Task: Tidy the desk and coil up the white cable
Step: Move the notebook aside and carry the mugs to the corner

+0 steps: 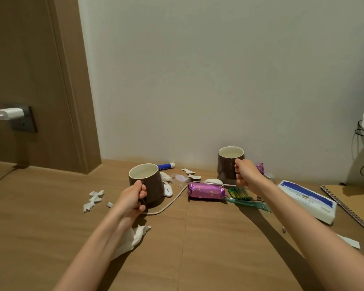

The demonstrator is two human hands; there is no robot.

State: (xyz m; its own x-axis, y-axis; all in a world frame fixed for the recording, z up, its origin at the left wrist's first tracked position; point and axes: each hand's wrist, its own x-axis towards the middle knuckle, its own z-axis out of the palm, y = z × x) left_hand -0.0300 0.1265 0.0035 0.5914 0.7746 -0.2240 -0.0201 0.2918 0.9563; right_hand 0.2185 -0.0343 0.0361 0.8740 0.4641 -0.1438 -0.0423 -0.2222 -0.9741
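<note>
Head-worn camera looks forward and down, close over the desk.

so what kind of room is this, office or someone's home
Most likely a home or dorm-style room, not an office. The wooden desk against a plain wall holds personal clutter: two brown mugs, a toothbrush, a tissue pack, and a phone charger plugged in nearby.

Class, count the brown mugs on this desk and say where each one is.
2. One mug stands left of centre, gripped by the left hand; the other mug stands by the wall, gripped by the right hand. None seems hidden.
</note>
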